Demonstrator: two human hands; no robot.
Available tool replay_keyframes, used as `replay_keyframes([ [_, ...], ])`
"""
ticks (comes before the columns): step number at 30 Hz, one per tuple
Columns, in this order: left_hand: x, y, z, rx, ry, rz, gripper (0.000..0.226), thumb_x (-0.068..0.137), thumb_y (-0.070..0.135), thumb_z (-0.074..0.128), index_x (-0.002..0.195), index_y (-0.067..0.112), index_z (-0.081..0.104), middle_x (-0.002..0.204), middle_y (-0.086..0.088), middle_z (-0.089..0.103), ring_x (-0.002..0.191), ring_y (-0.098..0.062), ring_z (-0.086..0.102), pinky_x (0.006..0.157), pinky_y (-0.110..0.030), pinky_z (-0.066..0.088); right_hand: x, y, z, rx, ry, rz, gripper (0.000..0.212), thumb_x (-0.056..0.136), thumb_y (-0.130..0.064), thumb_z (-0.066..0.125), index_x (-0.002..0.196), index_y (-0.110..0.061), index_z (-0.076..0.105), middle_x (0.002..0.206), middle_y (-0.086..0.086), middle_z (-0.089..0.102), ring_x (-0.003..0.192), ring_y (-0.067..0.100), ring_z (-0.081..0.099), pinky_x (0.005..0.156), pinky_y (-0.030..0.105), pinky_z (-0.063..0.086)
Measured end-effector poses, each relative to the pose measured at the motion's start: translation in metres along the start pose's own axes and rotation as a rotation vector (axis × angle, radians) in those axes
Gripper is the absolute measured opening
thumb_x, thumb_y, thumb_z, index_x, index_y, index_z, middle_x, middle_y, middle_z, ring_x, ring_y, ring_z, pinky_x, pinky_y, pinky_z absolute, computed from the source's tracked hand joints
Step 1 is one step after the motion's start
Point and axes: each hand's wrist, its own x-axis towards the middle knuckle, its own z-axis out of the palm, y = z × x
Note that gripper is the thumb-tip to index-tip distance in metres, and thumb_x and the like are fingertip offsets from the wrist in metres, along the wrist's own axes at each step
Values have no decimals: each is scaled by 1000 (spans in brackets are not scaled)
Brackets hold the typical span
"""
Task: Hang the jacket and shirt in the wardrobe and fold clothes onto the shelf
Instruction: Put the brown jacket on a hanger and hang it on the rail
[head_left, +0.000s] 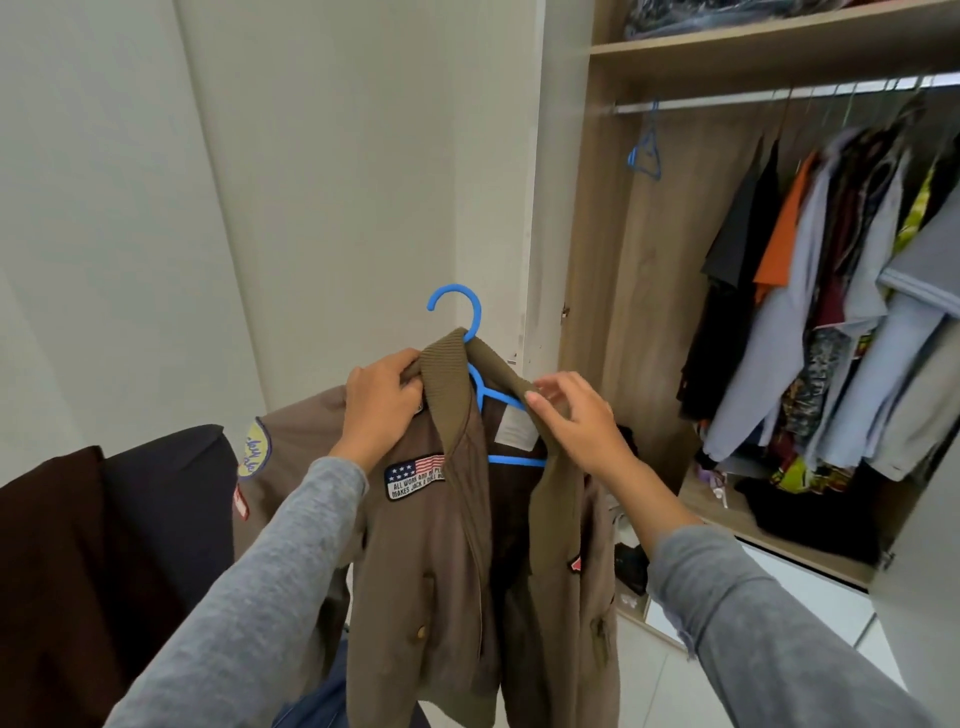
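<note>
A brown bomber jacket (436, 571) with a flag patch and an olive ribbed collar hangs in front of me on a blue plastic hanger (470, 322), whose hook sticks up above the collar. My left hand (382, 410) grips the jacket's left shoulder and collar. My right hand (576, 421) pinches the right side of the collar near the hanger's arm. The open wardrobe stands to the right, with its metal rail (753, 98) up high.
A spare blue hanger (647, 150) hangs at the rail's left end. Several garments (831, 291) crowd the rail's right half. A wooden shelf (779, 41) runs above the rail. Dark clothes (104, 545) are draped at my lower left. A white wall is behind.
</note>
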Motion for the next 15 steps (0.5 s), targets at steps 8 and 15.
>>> replay_keyframes([
  [8, -14, 15, 14, -46, -163, 99, 31, 72, 16, 51, 95, 23, 70, 86, 4, 71, 84, -23, 64, 85, -47, 46, 50, -73, -8, 544, -14, 16, 25, 100, -24, 43, 83, -11, 58, 69, -2, 58, 68, 11, 59, 72, 25, 47],
  [15, -8, -6, -3, 41, -252, 126, 23, 78, 38, 64, 97, 25, 70, 91, 11, 69, 87, -11, 62, 85, -41, 47, 46, -74, 8, 592, 99, 107, 30, 98, -24, 45, 71, -14, 54, 60, 1, 42, 51, 11, 38, 58, 27, 36],
])
